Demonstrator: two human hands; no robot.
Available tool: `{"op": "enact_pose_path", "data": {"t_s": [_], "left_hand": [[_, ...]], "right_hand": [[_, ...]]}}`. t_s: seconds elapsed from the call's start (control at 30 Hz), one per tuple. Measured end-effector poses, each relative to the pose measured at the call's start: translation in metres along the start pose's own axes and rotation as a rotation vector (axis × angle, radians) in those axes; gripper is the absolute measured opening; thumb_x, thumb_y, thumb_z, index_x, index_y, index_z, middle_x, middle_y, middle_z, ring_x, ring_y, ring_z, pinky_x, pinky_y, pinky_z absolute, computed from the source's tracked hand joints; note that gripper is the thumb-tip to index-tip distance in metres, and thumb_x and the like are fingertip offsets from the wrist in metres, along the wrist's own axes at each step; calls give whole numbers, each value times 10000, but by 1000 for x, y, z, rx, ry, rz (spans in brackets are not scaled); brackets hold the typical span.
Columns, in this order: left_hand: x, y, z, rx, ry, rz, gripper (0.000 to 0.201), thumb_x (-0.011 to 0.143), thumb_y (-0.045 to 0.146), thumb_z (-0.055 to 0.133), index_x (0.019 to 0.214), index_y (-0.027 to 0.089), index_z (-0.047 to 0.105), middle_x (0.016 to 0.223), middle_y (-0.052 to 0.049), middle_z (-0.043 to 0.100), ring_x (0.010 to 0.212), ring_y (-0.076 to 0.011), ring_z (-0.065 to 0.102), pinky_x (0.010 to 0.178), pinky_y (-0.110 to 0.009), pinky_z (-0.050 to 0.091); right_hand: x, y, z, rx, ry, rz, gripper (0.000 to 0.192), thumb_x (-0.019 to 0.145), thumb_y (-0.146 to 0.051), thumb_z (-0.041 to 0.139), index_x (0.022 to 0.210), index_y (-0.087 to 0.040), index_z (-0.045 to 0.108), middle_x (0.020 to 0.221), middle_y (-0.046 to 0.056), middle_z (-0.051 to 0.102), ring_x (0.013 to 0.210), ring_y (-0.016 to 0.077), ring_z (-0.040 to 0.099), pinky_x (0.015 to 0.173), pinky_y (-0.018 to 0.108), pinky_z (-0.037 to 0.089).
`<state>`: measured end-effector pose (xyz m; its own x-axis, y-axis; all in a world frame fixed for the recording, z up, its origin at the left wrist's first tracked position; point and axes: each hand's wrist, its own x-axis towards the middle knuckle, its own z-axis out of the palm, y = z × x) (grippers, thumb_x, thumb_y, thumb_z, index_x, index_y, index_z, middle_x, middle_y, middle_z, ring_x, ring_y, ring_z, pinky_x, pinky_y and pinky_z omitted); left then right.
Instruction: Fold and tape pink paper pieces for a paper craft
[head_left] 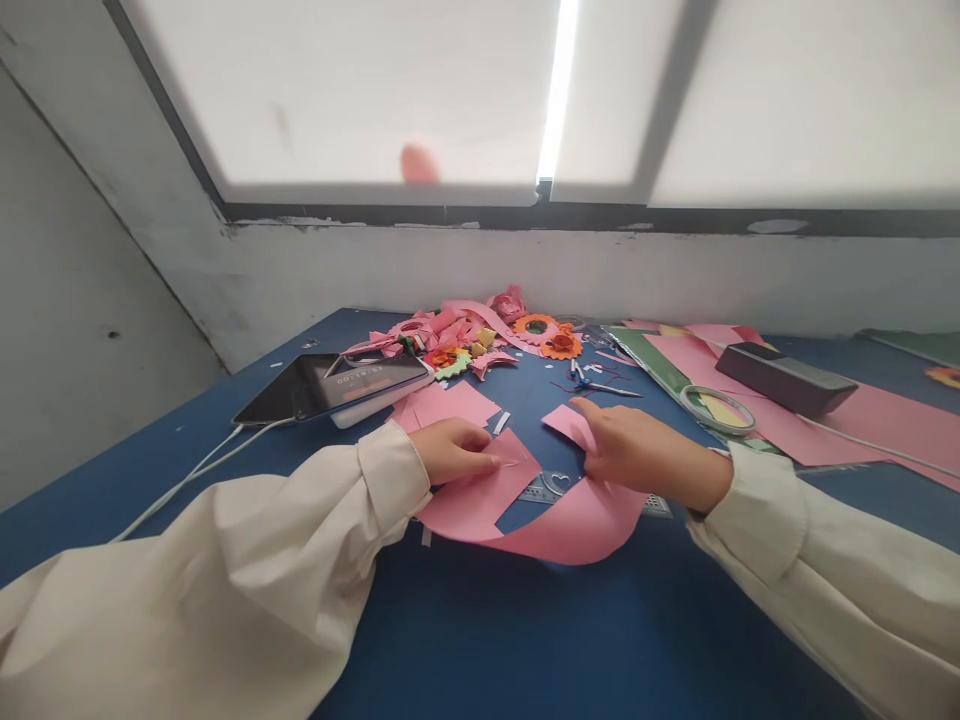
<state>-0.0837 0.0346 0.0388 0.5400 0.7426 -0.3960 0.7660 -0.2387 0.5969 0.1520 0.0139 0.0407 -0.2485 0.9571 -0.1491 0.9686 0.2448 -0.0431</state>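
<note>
Your left hand [452,449] pinches one end of the pink strip [559,525], fingers closed on the paper, and your right hand [637,450] grips the other end near its folded tip. The strip curves on the blue table [525,640], partly over a clear ruler [551,487]. Scissors [600,385] lie beyond the strip, a phone [330,385] to its left. Pull unevenly and the thin paper could crease or tear at the bend, I judge.
</note>
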Motion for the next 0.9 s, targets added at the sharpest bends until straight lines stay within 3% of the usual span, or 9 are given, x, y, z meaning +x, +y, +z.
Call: {"op": "enact_pose_path", "data": {"t_s": [0.27, 0.53, 0.7, 0.8, 0.9], "left_hand": [[2, -6, 3, 7, 20, 44, 326, 909, 405, 536, 1063, 121, 579, 1030, -46, 604, 908, -196, 608, 789, -361, 536], [2, -9, 4, -27, 20, 78, 330, 908, 412, 535, 1057, 121, 582, 1029, -46, 606, 914, -198, 606, 801, -368, 531], [0, -3, 3, -91, -10, 43, 325, 908, 406, 537, 1056, 120, 581, 1029, -46, 605, 913, -197, 606, 797, -365, 532], [1, -3, 3, -155, -50, 29, 323, 909, 409, 534, 1040, 118, 585, 1009, -43, 607, 896, -190, 607, 785, -357, 533], [3, -6, 2, -240, -111, 13, 317, 914, 402, 529, 1056, 123, 577, 1013, -50, 607, 884, -177, 609, 776, -352, 537]], "right_hand": [[8, 9, 6, -35, 78, -62, 361, 899, -369, 534, 1191, -158, 518, 1184, 85, 548, 1025, 191, 565, 864, 405, 503], [10, -5, 21, -187, 191, 88, 367, 901, -375, 530, 1194, -155, 515, 1169, 83, 553, 1008, 189, 571, 848, 401, 509], [11, -7, 25, -284, 270, 89, 351, 898, -374, 537, 1153, -133, 537, 1129, 88, 570, 975, 178, 581, 834, 381, 513], [7, -6, 29, -334, 383, 10, 317, 894, -367, 548, 1086, -115, 566, 1055, 84, 595, 916, 156, 592, 796, 343, 520], [-1, -9, 29, -375, 611, -147, 174, 911, -226, 506, 920, -92, 616, 805, 72, 640, 734, 140, 606, 740, 340, 514]]}}
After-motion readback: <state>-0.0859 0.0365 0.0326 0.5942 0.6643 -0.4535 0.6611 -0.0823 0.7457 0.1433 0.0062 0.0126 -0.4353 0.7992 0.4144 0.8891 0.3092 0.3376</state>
